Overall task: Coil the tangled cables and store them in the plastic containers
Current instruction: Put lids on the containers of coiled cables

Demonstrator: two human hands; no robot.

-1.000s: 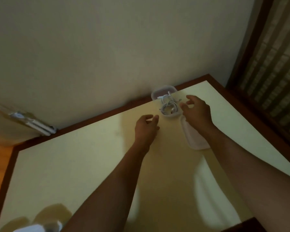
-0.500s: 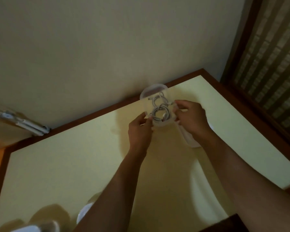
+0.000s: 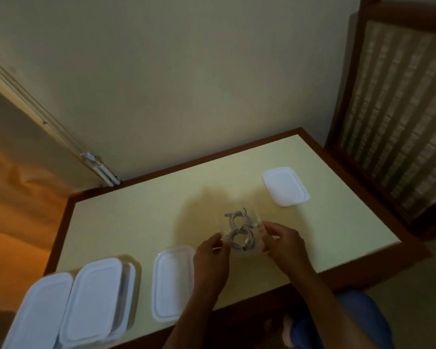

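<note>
On my feed, most of the job looked done. At the left of the table (image 3: 126,222), along its near edge, sat a row of closed containers (image 3: 93,295), white lids on. One seemed to overlap another, and I could not see what was inside them. The last of the row, the lidded box (image 3: 173,283), lay just beside my left hand (image 3: 210,258).

That hand pinched the left wall of the open container (image 3: 258,222), fingers curled on the rim. My right hand (image 3: 285,245) gripped the opposite wall the same way, so both were clamped on the box and neither was on the cables. I could not tell whether the box rested on the table or was raised just off it.

The cables (image 3: 241,238) were inside this box, near the middle of the table and towards its front. They were pale and thin, wound into two small round coils, one nearer me and one behind it, with a plug end or two sticking out at the far side. No loose cable showed on the tabletop.

Well apart, towards the far right corner, lay the loose lid (image 3: 285,186), flat and alone. I judged that what remained was to fit it on this box.
</note>
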